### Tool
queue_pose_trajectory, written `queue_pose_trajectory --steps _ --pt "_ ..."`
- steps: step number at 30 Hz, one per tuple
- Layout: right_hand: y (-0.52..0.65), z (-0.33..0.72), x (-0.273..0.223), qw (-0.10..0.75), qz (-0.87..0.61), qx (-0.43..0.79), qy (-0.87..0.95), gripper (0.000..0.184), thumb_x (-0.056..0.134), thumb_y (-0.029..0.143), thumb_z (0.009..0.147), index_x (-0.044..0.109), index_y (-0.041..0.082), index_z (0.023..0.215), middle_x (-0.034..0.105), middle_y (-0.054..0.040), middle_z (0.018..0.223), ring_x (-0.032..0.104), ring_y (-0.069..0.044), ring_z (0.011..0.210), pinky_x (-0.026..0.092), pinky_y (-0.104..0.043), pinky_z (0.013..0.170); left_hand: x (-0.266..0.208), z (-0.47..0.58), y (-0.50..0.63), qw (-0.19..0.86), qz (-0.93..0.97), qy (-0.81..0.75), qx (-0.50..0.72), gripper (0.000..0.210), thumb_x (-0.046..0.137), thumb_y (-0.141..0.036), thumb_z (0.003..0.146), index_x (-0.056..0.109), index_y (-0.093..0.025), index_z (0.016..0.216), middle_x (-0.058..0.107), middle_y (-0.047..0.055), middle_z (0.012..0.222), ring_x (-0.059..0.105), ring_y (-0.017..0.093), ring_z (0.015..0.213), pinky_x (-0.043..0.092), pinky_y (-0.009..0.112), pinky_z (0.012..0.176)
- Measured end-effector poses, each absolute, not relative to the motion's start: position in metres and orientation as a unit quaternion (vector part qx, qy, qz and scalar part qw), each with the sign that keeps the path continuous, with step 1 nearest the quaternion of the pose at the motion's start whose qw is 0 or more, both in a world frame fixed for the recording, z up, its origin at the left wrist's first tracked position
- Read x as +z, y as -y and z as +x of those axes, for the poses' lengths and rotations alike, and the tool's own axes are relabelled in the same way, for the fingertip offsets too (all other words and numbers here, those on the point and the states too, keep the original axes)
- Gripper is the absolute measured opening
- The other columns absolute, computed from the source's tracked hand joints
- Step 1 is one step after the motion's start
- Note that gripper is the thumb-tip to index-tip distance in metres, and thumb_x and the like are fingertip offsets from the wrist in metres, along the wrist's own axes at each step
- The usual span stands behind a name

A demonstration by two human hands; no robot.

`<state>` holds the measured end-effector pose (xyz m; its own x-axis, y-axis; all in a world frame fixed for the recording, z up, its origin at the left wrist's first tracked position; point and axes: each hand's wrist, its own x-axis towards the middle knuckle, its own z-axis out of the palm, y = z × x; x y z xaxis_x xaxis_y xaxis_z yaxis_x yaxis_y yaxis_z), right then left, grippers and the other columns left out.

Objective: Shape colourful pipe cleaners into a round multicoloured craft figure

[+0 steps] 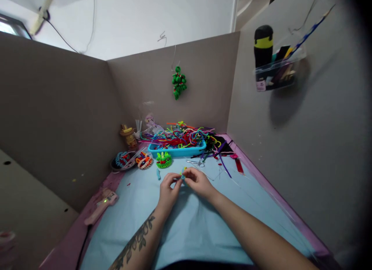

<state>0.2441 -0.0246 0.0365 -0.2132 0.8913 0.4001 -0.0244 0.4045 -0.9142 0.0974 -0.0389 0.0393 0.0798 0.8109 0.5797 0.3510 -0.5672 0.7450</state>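
Observation:
Between the fingertips of both hands is a small blue piece (183,177), which looks like coiled pipe cleaner, with a yellow-green bit above it. My left hand (169,186) pinches it from the left, thumb and forefinger closed. From the other side my right hand (200,181) also has its thumb and fingers closed on it. Fingers cover much of the piece. A short blue strip (158,174) lies just beyond my left hand. Farther back sit a green fuzzy creature head (164,160) and an orange-and-white one (144,160). Scissors (198,162) rest behind my right hand.
A blue tray (177,150) overflows with coloured pipe cleaners. A dark bowl (116,168) and a yellow-lidded cup (128,135) stand at left. The pink glue gun (101,208) trails a cord. Grey partitions enclose the table; a clear bin (279,74) hangs at right.

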Motion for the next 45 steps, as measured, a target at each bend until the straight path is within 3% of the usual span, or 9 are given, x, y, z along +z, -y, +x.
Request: queue_pose_trajectory --steps 7,15,19,22,25,29,32,35,45 --pt "0.025 0.244 0.038 0.548 -0.36 0.406 0.637 0.015 0.052 0.015 0.069 0.052 0.019 0.084 0.057 0.0006 0.076 0.056 -0.014 0.071 0.045 -0.027 0.068 0.038 0.097 0.038 0.218 0.704 -0.416 0.533 0.01 0.056 -0.023 0.078 0.063 -0.017 0.081 0.059 0.005 0.083 0.058 0.016 0.08 0.051 0.027 0.067" --pt "0.032 0.247 0.045 0.52 -0.366 0.283 0.718 0.012 0.047 0.013 0.074 0.054 0.019 0.082 0.058 -0.0004 0.075 0.056 -0.014 0.07 0.045 -0.027 0.067 0.038 0.095 0.039 0.179 0.715 -0.425 0.525 0.005 0.056 -0.021 0.075 0.06 -0.018 0.078 0.054 0.006 0.09 0.054 0.018 0.088 0.048 0.028 0.068" --pt "0.032 0.25 0.04 0.496 -0.348 0.209 0.768 0.018 0.044 0.011 0.078 0.054 0.019 0.09 0.06 -0.0037 0.083 0.056 -0.017 0.08 0.044 -0.029 0.073 0.038 0.094 0.04 0.147 0.726 -0.427 0.518 0.026 0.058 -0.019 0.072 0.056 -0.02 0.099 0.048 0.01 0.112 0.049 0.02 0.099 0.046 0.027 0.065" --pt "0.031 0.253 0.039 0.472 -0.335 0.167 0.798 0.021 0.043 0.01 0.08 0.055 0.02 0.095 0.06 -0.0055 0.087 0.055 -0.018 0.085 0.044 -0.032 0.076 0.038 0.093 0.041 0.147 0.744 -0.431 0.489 0.041 0.057 -0.019 0.074 0.05 -0.024 0.114 0.042 0.01 0.121 0.052 0.017 0.09 0.045 0.026 0.063" --pt "0.03 0.255 0.04 0.447 -0.324 0.145 0.821 0.026 0.042 0.008 0.08 0.056 0.021 0.098 0.06 -0.0051 0.088 0.054 -0.019 0.085 0.043 -0.032 0.077 0.038 0.091 0.04 0.139 0.754 -0.435 0.472 0.039 0.057 -0.021 0.074 0.051 -0.023 0.113 0.041 0.011 0.123 0.052 0.015 0.082 0.046 0.028 0.067" --pt "0.029 0.256 0.041 0.43 -0.29 0.145 0.843 0.033 0.041 0.005 0.078 0.055 0.022 0.103 0.06 -0.005 0.089 0.053 -0.019 0.086 0.043 -0.032 0.077 0.042 0.089 0.041 0.126 0.773 -0.435 0.444 0.019 0.056 -0.023 0.073 0.056 -0.019 0.092 0.049 0.01 0.113 0.052 0.013 0.073 0.045 0.031 0.071" --pt "0.029 0.255 0.041 0.419 -0.285 0.152 0.849 0.03 0.04 0.004 0.078 0.055 0.02 0.1 0.06 -0.0054 0.088 0.052 -0.019 0.084 0.043 -0.032 0.076 0.043 0.089 0.042 0.145 0.801 -0.433 0.387 0.01 0.053 -0.024 0.076 0.054 -0.018 0.083 0.057 0.004 0.084 0.05 0.013 0.064 0.043 0.027 0.064" --pt "0.029 0.255 0.042 0.421 -0.293 0.149 0.846 0.028 0.04 0.004 0.078 0.055 0.02 0.095 0.059 -0.0053 0.088 0.052 -0.018 0.085 0.042 -0.032 0.078 0.04 0.09 0.042 0.159 0.798 -0.451 0.366 0.009 0.051 -0.026 0.077 0.052 -0.019 0.081 0.054 -0.001 0.067 0.047 0.012 0.057 0.04 0.024 0.057" --pt "0.033 0.249 0.046 0.412 -0.332 0.13 0.839 0.023 0.053 0.01 0.076 0.055 0.02 0.097 0.058 -0.006 0.092 0.05 -0.02 0.091 0.041 -0.035 0.08 0.033 0.092 0.034 0.234 0.675 -0.503 0.487 0.017 0.056 -0.033 0.074 0.052 -0.018 0.08 0.056 -0.001 0.072 0.051 0.01 0.056 0.039 0.021 0.051"
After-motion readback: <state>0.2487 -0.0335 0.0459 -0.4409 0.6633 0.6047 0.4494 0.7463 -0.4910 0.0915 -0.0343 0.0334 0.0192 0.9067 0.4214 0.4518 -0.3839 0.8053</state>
